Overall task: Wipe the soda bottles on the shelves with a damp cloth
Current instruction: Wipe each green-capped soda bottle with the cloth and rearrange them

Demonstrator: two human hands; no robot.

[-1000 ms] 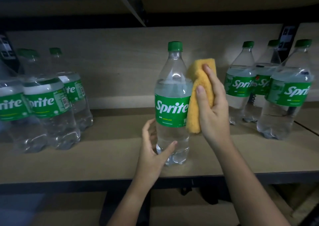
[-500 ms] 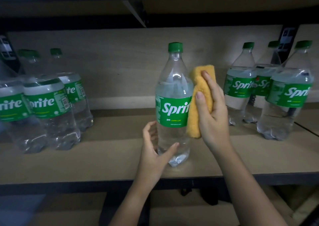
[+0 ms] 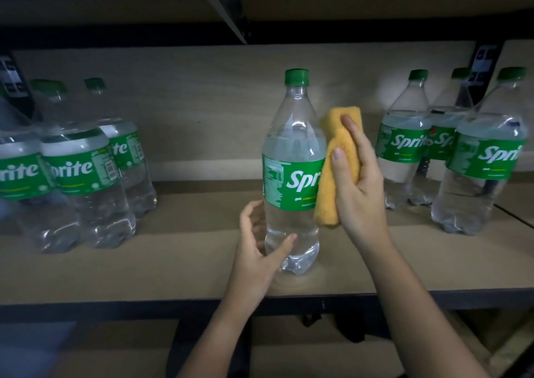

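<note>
A clear Sprite bottle (image 3: 291,158) with a green cap and green label stands upright in the middle of the wooden shelf (image 3: 185,265). My left hand (image 3: 260,250) curls round its lower part, thumb across the front near the base. My right hand (image 3: 358,181) grips a folded yellow cloth (image 3: 332,175) and presses it against the bottle's right side, over the label and shoulder. The cloth hides the right end of the label.
Three Sprite bottles (image 3: 83,164) stand grouped at the left of the shelf and three more Sprite bottles (image 3: 404,143) at the right. A back panel closes the shelf behind. An upper shelf with a metal bracket (image 3: 231,16) hangs overhead. A lower shelf board (image 3: 303,357) lies below.
The bottle has turned so its label now faces more to the right, showing the printed panel. The cloth has slid down its right side with my right hand.
</note>
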